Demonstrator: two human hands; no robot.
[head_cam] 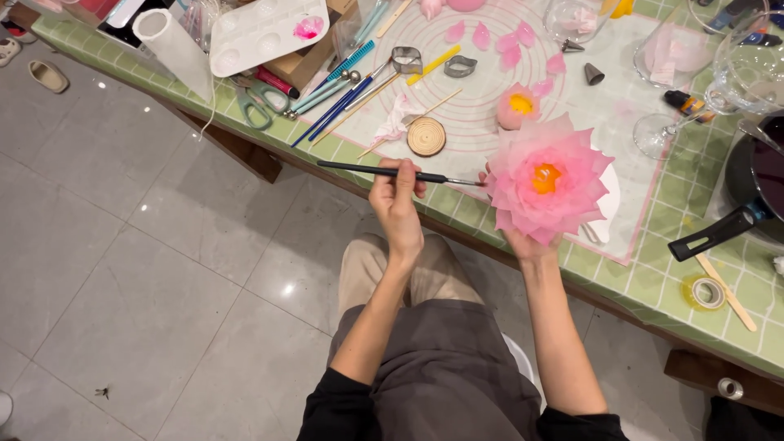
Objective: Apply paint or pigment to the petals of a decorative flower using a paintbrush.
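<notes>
The left hand (395, 198) was closed around a thin dark-handled paintbrush (392, 172), held level, its tip touching the outer petals of a large pink paper lotus flower (545, 184) with an orange centre. The right hand (527, 242) gripped the flower from beneath, mostly hidden behind the petals, holding it up just above the near edge of the green-tiled bench (670, 278). On the bench lay a white mat with pink rings (482, 122), loose pink petals (510, 57) and a smaller pink bud with a yellow centre (517, 106) near the flower. A round wooden slice (426, 136) sat just beyond the brush, green-handled scissors (257, 102) and a white paint palette (265, 33) farther left, and a roll of tape (707, 292) to the right.
</notes>
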